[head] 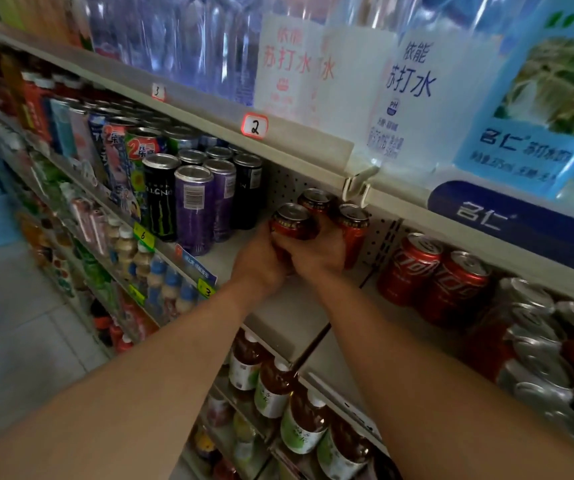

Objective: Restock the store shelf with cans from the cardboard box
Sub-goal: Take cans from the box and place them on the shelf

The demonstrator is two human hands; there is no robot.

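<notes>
Both bare forearms reached up from the near edge into an open gap on the can shelf. The left hand and the right hand were pressed together around a cluster of three short red cans. The nearest red can sat between the two hands, with the left hand's fingers wrapped on its left side. A second red can stood just behind it, farther in toward the perforated back panel. A third red can stood on the right, touching the right hand, whose fingers closed around its lower body. Whether the cans rested on the shelf or were lifted just above it could not be told, as the hands hid their bases.

To the left of the cluster stood tall cans: a black can at the near edge, purple cans beside it and another dark can farther back. To the right, well apart from the hands, two red cola cans stood in front of a block of shrink-wrapped silver-topped cans.

A price tag marked 2 sat on the rail of the shelf above, under packs of bottled water. Bottled tea filled the shelf below
</notes>
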